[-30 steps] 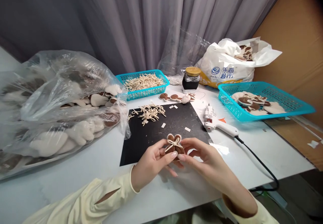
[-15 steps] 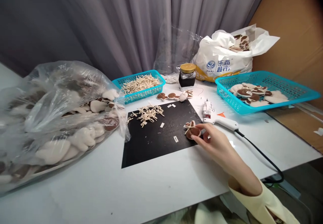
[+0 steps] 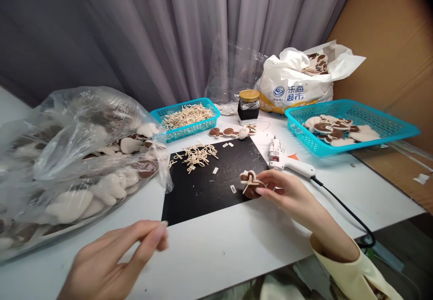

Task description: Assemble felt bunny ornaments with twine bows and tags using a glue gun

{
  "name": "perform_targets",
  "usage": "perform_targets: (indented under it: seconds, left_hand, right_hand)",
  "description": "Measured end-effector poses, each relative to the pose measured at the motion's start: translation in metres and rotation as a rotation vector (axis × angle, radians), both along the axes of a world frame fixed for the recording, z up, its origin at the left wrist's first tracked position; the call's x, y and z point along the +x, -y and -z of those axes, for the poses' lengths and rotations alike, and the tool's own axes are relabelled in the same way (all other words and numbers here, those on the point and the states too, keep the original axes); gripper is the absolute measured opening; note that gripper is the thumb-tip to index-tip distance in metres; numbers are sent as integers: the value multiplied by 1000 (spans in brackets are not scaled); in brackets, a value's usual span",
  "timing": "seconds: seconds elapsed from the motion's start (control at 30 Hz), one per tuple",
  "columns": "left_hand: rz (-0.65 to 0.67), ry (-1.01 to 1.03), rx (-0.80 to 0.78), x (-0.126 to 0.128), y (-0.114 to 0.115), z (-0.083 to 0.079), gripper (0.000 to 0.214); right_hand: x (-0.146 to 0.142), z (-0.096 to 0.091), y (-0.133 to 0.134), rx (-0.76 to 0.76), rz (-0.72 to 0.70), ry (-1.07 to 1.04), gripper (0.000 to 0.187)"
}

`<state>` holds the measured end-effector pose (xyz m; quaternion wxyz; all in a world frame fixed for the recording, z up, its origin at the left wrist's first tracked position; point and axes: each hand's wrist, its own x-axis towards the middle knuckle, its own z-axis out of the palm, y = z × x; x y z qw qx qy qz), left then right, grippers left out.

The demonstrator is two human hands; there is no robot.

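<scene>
My right hand (image 3: 282,191) pinches a small brown-and-cream plush piece (image 3: 251,186) with ear-like lobes and a cream cord bow on its front. It is tilted up above the right edge of the black mat (image 3: 189,200). My left hand (image 3: 125,255) is at the front left, with thumb and fingertips pressed together; whatever may be between them I cannot make out. Cream cord bows (image 3: 199,156) lie in a pile on the mat. A small printed label (image 3: 232,189) and several white scraps are near the plush piece. A white glue gun (image 3: 294,166) lies just beyond my right hand.
A big clear bag of plush pieces (image 3: 84,164) fills the left. Behind are a blue basket of cord bows (image 3: 165,136), a dark jar with a gold lid (image 3: 249,106) and a white shopping bag (image 3: 274,83). Another blue basket (image 3: 314,144) holds plush pieces; a black cord (image 3: 348,207) trails right.
My left hand has come into view at the front left, fingers pinched. My right hand has lifted and tilted the plush piece, moving it slightly left.
</scene>
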<state>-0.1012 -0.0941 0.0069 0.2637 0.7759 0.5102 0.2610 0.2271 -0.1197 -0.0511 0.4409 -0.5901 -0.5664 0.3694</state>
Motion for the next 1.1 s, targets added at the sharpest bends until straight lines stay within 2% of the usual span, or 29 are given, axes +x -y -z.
perform_targets:
  seconds: [0.07,0.13,0.23,0.3,0.43,0.57,0.63,0.7,0.83,0.9,0.93,0.97,1.1]
  left_hand:
    - [72,-49,-148,34,-4,-10,10]
    - [141,-23,-366,59,-7,-12,22]
    - [278,85,-697,81,-9,-3,31]
    - [338,220,-843,87,-10,6,34]
    - [345,421,-925,93,-11,21,37]
    - [327,445,-934,92,-14,28,40]
    - [310,429,-945,90,-16,29,41]
    - [310,405,-958,86,-19,30,41]
    - [331,349,-964,80,-25,30,39]
    - [332,323,-957,79,-26,29,38]
    - [333,312,-956,79,-26,29,38]
    - [333,301,-957,79,-26,28,38]
    - [343,292,-943,81,-24,28,41]
  right_hand:
    - [-11,-5,3,-21,-84,-132,15]
    - [-25,-10,8,-33,-128,-225,15]
    - [-42,-16,13,-26,-135,-293,17]
    - [-49,-18,16,-9,-128,-330,18]
    - [-57,-18,19,-39,-156,-448,22]
    - [-57,-17,16,-71,-176,-525,24]
    - [-51,-17,13,-50,-144,-509,22]
    - [-37,-18,11,38,1,-429,21]
    - [2,-24,10,334,570,-204,18]
    - [14,-27,11,393,715,-197,18]
    - [16,-28,12,386,700,-238,19]
    - [15,-27,12,359,627,-298,20]
    - [-12,-21,8,86,53,-521,22]
